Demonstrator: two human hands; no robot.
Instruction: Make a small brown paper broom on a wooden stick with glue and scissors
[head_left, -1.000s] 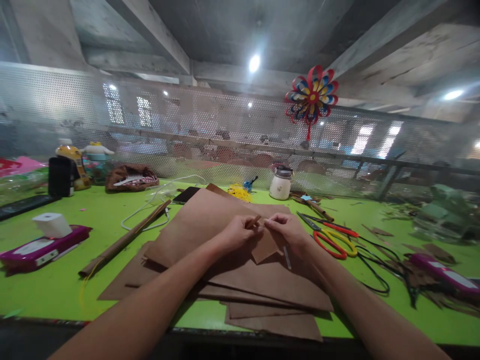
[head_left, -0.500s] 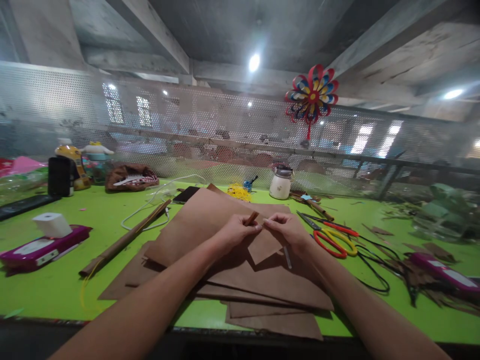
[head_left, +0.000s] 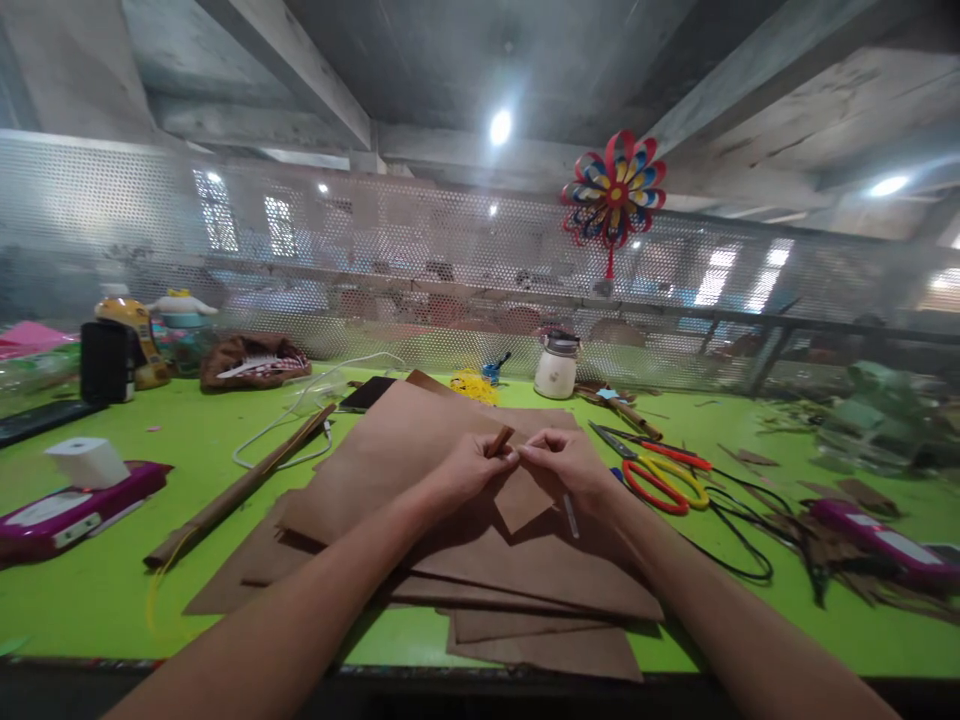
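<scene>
Over a stack of brown paper sheets [head_left: 382,440], my left hand [head_left: 469,468] is closed on a small brown paper piece whose narrow, rolled-looking end [head_left: 499,441] sticks up between thumb and fingers. A flat, squarish part [head_left: 525,498] shows below the fingertips, and whether it joins that end is unclear. My right hand [head_left: 568,462] pinches close beside the left fingertips, at the paper's upper edge; what lies in the pinch is too small to make out. From under the right hand a thin translucent strip [head_left: 571,516] sticks out downward.
Scissors with red and yellow handles [head_left: 660,480] and black cords [head_left: 739,540] lie right of the stack. To the left are a long brown paper tube [head_left: 240,490], a white cable [head_left: 251,440] and a purple box [head_left: 82,510]. A white jar [head_left: 556,368] stands behind.
The whole view has shifted slightly, with things appearing a little further left. My right fingertips have come slightly closer to the left ones; both hands keep their hold.
</scene>
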